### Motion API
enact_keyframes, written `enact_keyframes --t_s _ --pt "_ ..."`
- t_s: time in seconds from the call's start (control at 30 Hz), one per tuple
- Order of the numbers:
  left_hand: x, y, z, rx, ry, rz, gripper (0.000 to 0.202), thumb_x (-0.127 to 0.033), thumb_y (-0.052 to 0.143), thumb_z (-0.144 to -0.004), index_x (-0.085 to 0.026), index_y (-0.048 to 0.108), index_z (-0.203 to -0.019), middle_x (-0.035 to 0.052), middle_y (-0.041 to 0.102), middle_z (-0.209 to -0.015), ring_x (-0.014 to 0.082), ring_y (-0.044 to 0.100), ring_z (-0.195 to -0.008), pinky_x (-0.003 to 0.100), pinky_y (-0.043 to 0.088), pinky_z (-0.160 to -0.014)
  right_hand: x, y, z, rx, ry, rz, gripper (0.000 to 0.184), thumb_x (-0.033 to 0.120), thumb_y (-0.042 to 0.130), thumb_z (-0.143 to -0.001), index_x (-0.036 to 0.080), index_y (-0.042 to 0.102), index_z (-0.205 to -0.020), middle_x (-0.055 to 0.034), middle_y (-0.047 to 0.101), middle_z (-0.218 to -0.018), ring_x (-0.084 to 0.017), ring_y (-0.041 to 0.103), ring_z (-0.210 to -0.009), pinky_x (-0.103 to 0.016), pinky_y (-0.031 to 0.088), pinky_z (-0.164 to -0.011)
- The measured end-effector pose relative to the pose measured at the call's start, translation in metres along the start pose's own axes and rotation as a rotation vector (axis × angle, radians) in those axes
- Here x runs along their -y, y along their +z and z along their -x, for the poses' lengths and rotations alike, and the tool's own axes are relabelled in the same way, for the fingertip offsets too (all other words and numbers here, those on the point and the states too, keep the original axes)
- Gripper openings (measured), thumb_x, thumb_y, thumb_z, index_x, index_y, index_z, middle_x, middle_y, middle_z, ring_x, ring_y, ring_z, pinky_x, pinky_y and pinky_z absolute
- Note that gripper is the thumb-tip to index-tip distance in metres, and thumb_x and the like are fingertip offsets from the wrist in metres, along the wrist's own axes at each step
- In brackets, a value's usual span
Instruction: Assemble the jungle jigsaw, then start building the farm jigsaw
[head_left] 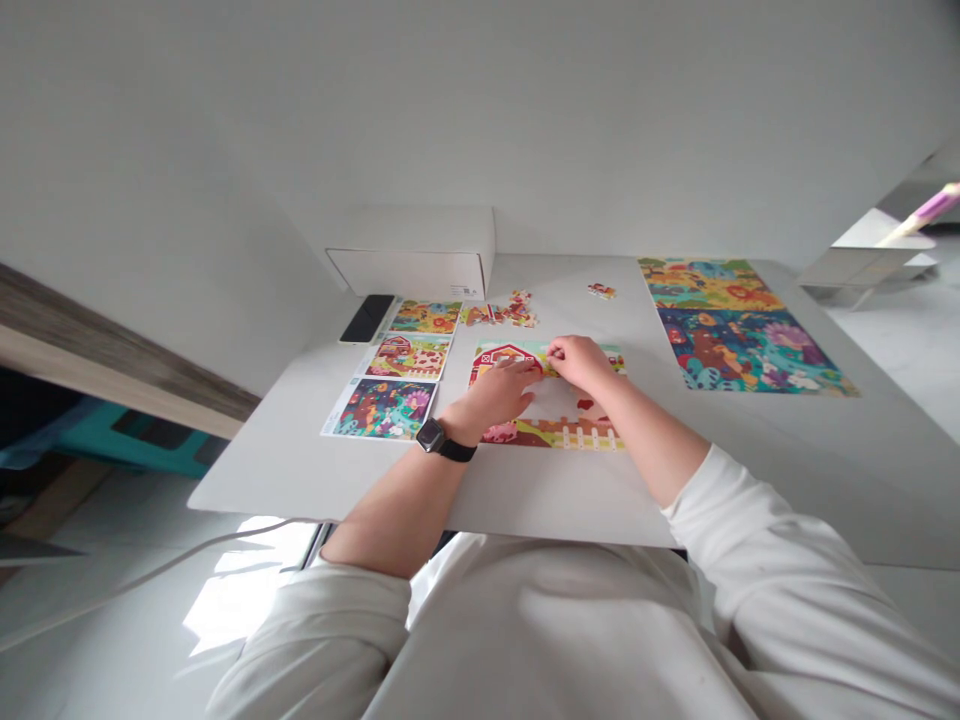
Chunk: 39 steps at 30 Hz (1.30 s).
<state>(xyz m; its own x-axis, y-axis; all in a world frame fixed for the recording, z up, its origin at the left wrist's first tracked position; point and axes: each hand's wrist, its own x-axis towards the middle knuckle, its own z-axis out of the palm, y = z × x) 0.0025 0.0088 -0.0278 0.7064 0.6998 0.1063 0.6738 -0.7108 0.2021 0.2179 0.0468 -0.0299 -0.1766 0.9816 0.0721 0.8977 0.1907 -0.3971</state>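
Note:
A partly assembled farm jigsaw puzzle (589, 435) lies on the table in front of me, with a red barn at its upper left and a white fence along the bottom. Its middle has a pale gap. My left hand (504, 390) rests on the barn side, fingers stretched out flat, a black watch (442, 438) on the wrist. At the puzzle's upper edge, my right hand (579, 362) has its fingers pinched together. Whatever they hold, if anything, is hidden. Loose puzzle pieces (519, 310) lie heaped beyond the puzzle, and a small cluster of pieces (601, 291) sits farther right.
Picture cards (384, 409) line the left side, beside a black phone (367, 318). A white box (409, 270) stands at the back against the wall. Two colourful finished pictures (750, 345) lie at the right. The table's front edge (562, 538) is close to my body.

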Motion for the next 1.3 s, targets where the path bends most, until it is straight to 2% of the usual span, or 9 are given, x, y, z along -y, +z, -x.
enact_keyframes --t_s 0.33,0.83,1.03,1.2,1.3 --pt "0.005 0.006 -0.001 -0.027 -0.02 0.011 0.058 -0.006 0.054 -0.089 -0.024 0.07 -0.142 0.0073 0.065 -0.154 0.0288 0.058 -0.144 0.047 0.048 -0.122 -0.001 0.003 -0.001 -0.007 0.004 -0.029 0.013 0.021 0.072 -0.096 0.023 0.082 -0.104 -0.0056 0.084 -0.105 -0.02 0.074 -0.093 -0.028 0.049 -0.081" --pt "0.003 0.007 -0.002 -0.044 -0.007 0.017 0.046 -0.029 0.063 -0.099 -0.02 0.068 -0.143 0.0134 0.065 -0.152 0.0326 0.058 -0.142 0.05 0.043 -0.125 -0.007 0.0 -0.003 0.05 0.007 -0.101 0.011 0.021 0.079 -0.091 0.024 0.08 -0.101 -0.0018 0.083 -0.096 -0.018 0.072 -0.085 -0.026 0.048 -0.078" --pt "0.003 0.011 -0.004 -0.08 -0.069 0.013 0.04 -0.031 0.069 -0.097 -0.02 0.073 -0.135 0.0151 0.064 -0.151 0.0337 0.062 -0.135 0.052 0.05 -0.117 -0.009 -0.001 -0.006 0.075 0.036 -0.115 0.013 0.019 0.078 -0.089 0.025 0.081 -0.101 -0.0017 0.083 -0.097 -0.018 0.074 -0.087 -0.025 0.05 -0.078" --pt "0.005 0.012 -0.005 -0.133 -0.019 0.038 0.037 -0.03 0.07 -0.095 -0.02 0.075 -0.13 0.0137 0.073 -0.137 0.0331 0.065 -0.131 0.052 0.05 -0.118 -0.008 -0.001 -0.006 0.068 0.023 -0.105 0.014 0.018 0.078 -0.087 0.025 0.081 -0.099 -0.0018 0.084 -0.096 -0.018 0.075 -0.087 -0.025 0.051 -0.076" --pt "0.006 0.013 -0.005 -0.17 -0.018 0.048 0.04 -0.029 0.07 -0.094 -0.02 0.074 -0.133 0.0149 0.073 -0.137 0.0336 0.066 -0.13 0.052 0.052 -0.116 -0.01 -0.003 -0.006 0.09 0.031 -0.142 0.014 0.02 0.078 -0.089 0.025 0.081 -0.102 -0.0024 0.084 -0.098 -0.018 0.075 -0.088 -0.025 0.052 -0.078"
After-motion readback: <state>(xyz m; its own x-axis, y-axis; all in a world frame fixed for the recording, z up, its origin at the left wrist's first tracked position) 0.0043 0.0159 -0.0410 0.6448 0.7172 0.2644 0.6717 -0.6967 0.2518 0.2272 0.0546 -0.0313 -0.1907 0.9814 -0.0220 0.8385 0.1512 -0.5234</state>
